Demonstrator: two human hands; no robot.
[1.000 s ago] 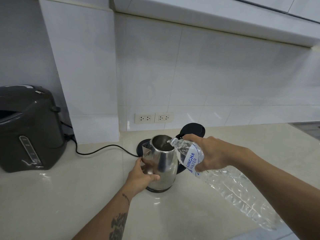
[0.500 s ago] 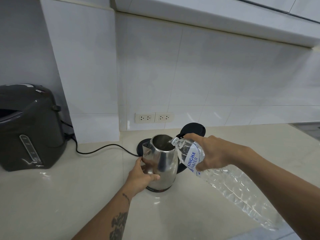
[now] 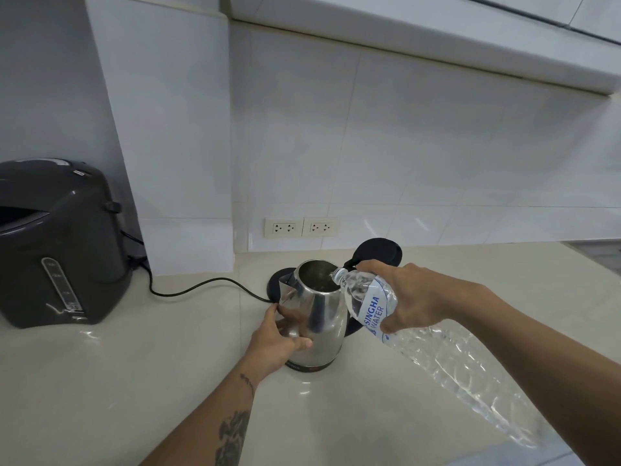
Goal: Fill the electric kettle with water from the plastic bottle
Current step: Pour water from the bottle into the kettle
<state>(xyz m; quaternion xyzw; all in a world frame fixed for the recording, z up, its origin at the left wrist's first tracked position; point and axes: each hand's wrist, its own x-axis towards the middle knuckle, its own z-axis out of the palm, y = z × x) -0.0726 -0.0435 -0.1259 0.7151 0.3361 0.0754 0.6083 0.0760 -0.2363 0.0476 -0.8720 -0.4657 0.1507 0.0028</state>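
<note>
With your left hand (image 3: 275, 341) clasped around the electric kettle (image 3: 316, 317) on the table (image 3: 100, 381), your right hand (image 3: 410, 297) grips the plastic bottle (image 3: 373, 304), its long axis tilted, mouth over the kettle's open rim.

Single head-mounted wide-angle cam, looking fwd and down from above the counter (image 3: 100, 381) toward the tiled back wall (image 3: 437, 146). Close range: both forearms enter from bottom edge. Straight edges bow near frame borders. No 2nd view to overlap.
</note>
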